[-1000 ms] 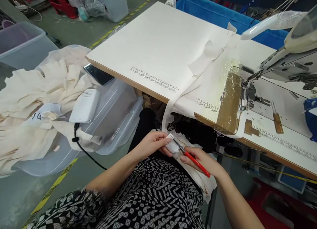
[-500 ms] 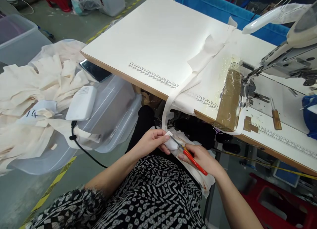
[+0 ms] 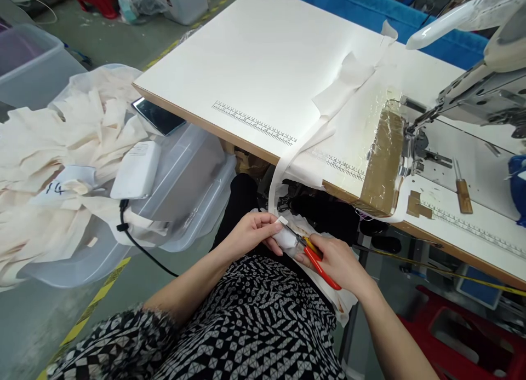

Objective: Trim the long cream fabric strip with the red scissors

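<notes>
My left hand (image 3: 258, 233) pinches the end of a white fabric piece (image 3: 286, 239) above my lap. My right hand (image 3: 329, 257) is closed around scissors (image 3: 322, 270) with red and yellow handles, their blades pointing left at the fabric beside my left fingertips. A long pale strip (image 3: 278, 185) curves down from the white table (image 3: 230, 51) to near my left hand. More cream fabric (image 3: 343, 300) lies on my lap, under and beyond my right hand.
Right of centre stands a sewing machine (image 3: 480, 95), with an awl (image 3: 463, 194) near it. At left, cream fabric pieces (image 3: 36, 144), a white device (image 3: 136, 169) with a black cable and a phone (image 3: 158, 116) lie on a plastic bin (image 3: 193, 155). A red stool (image 3: 435, 341) is lower right.
The scissor handles have spread a little and more of the yellow one shows. My left hand keeps its pinch. The view has shifted slightly.
</notes>
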A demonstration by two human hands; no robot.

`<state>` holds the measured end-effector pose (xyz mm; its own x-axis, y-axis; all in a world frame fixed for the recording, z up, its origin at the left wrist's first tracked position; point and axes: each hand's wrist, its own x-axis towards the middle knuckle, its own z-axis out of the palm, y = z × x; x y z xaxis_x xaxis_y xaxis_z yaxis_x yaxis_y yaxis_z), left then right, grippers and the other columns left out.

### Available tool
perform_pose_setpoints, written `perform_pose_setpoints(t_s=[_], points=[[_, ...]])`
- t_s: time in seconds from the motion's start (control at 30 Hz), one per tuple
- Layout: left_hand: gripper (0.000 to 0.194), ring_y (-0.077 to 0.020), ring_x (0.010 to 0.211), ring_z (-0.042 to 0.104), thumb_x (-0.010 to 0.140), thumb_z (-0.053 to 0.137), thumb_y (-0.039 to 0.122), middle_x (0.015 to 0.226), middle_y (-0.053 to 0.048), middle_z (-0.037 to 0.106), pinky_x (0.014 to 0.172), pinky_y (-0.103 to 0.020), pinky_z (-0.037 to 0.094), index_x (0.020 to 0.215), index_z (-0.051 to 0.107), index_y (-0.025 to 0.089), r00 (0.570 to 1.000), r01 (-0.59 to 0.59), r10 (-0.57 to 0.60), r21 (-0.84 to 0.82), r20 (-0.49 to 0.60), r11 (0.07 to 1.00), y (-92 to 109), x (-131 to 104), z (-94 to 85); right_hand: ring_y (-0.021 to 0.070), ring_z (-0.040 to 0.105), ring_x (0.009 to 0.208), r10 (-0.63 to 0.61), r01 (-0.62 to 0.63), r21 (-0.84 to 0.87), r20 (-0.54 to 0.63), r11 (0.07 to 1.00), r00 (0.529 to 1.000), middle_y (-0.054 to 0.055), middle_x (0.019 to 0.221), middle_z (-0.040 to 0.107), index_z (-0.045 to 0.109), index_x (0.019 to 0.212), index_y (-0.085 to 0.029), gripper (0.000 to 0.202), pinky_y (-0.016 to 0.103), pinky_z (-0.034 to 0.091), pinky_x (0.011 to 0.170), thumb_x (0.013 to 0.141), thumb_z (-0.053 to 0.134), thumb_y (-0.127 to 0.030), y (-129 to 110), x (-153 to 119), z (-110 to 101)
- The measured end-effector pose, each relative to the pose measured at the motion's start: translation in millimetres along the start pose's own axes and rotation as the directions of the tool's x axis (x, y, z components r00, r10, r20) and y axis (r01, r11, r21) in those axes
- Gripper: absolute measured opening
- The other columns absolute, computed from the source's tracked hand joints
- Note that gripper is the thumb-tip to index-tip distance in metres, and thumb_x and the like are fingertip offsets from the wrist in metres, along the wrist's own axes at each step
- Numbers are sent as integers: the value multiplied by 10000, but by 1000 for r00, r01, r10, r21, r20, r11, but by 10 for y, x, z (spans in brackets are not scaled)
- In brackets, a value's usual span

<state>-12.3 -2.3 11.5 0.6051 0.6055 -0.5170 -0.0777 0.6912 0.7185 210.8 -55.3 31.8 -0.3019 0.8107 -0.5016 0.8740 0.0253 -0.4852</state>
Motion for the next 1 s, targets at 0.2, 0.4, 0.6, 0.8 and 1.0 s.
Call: perform_pose_setpoints(t_s=[0.2, 0.4, 0.6, 0.8, 1.0], points=[[416, -180, 562, 696, 749, 741, 493, 676, -57, 696, 562, -226, 544, 764, 621, 95, 1000, 6, -6, -1, 2, 1000, 6, -14, 21, 127, 365, 530, -13, 12, -38, -31, 999, 999, -11, 608, 483, 331, 688, -216, 468, 258, 204, 532, 896, 408, -628, -56, 20, -8], [401, -175, 580, 701, 778, 719, 479, 720, -67, 706, 578, -223, 543, 797, 623, 90, 1000, 0, -1, 13, 7, 1000, 32, -26, 13, 113, 311, 501, 17, -13, 58, -66, 998, 998, -21, 544, 407, 326, 622, -208, 521, 263, 207, 521, 857, 465, -652, 21, 20, 40], [401, -209, 652, 724, 834, 637, 517, 707, -51, 710, 620, -254, 548, 934, 489, 158, 999, -20, 18, 39, 45, 999, -93, 17, 104, 140, 488, 682, -29, 103, 529, -145, 843, 989, 0, 765, 545, 509, 834, -196, 324, 238, 371, 612, 845, 592, -510, -33, 109, 83], [322, -153, 588, 671, 962, 387, 486, 814, -45, 715, 544, -250, 504, 1023, 500, 191, 987, -139, 78, 488, 142, 862, 399, 55, 160, 108, 435, 599, -7, 225, 556, -366, 800, 931, -26, 671, 474, 492, 777, -187, 152, 214, 368, 561, 858, 546, -304, -169, 160, 156], [253, -210, 918, 585, 933, 451, 342, 971, -62, 682, 708, -310, 453, 951, 640, 175, 738, -120, 674, 990, 39, 74, 1515, 755, 177, 125, 507, 583, -27, 248, 418, -468, 874, 883, -7, 660, 531, 500, 741, -199, 150, 223, 425, 560, 871, 528, -269, -145, -94, 208]])
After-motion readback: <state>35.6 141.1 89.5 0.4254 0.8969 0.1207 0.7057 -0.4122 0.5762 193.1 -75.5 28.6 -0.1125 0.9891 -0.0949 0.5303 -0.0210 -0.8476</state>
